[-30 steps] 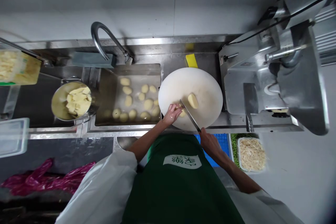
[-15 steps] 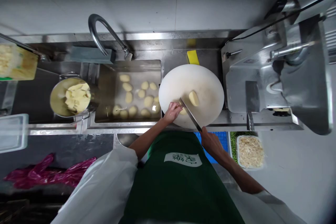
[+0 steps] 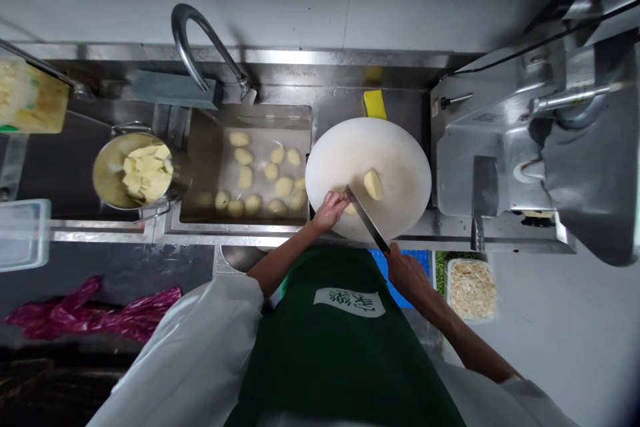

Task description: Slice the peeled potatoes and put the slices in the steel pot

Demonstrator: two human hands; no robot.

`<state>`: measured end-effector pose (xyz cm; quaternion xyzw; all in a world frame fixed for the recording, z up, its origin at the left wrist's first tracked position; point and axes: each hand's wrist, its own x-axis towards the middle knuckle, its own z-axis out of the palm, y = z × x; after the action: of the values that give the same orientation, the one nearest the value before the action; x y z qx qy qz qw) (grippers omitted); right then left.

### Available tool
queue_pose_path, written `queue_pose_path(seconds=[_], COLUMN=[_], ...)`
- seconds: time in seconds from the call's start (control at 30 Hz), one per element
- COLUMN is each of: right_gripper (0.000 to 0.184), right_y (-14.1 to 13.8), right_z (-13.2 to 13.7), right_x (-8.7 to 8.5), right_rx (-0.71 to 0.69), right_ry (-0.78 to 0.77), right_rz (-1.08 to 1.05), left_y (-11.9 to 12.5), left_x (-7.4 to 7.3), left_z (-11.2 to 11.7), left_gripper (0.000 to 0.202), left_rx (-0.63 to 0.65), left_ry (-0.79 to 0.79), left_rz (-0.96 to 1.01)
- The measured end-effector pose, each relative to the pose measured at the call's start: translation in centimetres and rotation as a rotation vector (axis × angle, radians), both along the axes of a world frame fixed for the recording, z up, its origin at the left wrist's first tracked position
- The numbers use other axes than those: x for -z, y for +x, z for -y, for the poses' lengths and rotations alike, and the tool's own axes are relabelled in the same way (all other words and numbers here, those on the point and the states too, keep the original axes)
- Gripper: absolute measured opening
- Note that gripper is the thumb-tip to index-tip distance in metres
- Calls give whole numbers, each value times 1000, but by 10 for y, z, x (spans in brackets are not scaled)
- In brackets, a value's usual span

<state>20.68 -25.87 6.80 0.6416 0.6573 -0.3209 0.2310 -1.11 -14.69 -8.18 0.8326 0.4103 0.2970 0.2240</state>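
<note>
A: Which step are we on?

B: Slicing, by the look of it. Our right hand [image 3: 400, 267] is closed around the handle of the knife [image 3: 369, 220], whose blade slants across the board [image 3: 360, 147].

A: And our left hand [image 3: 329, 211]?

B: Its fingers lie over a piece [image 3: 350, 209] on the near left part of the board, close beside the blade's tip. They hide much of it, so whether they pinch or only press, we cannot tell. The two hands are apart.

A: What else is cut?

B: A chunk [image 3: 373, 185] lies on the board, just right of the blade and free of both hands. Slices [image 3: 147, 173] are heaped in the pot [image 3: 107, 170], far to our left; between, whole potatoes [image 3: 285, 187] lie in the sink [image 3: 200, 167].

A: So what does our next move call for?

B: We judge it calls for fingertips tucked back from the edge, steady pressure, since the piece may slip, and a straight downward stroke.
</note>
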Motion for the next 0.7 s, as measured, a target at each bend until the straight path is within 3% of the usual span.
queue_pose_path(seconds=[0.23, 0.5, 0.7], right_gripper=[16, 18, 14], right_y=[-21, -3, -23], right_z=[-22, -4, -24], right_x=[18, -5, 19], right_rx=[-12, -15, -43], right_ry=[-13, -15, 8], right_rz=[59, 9, 52], left_y=[-2, -3, -5], left_x=[-3, 3, 6], left_z=[0, 1, 3], left_gripper=[31, 30, 29], left_rx=[34, 41, 49], left_ry=[-39, -57, -46], left_rz=[9, 0, 49])
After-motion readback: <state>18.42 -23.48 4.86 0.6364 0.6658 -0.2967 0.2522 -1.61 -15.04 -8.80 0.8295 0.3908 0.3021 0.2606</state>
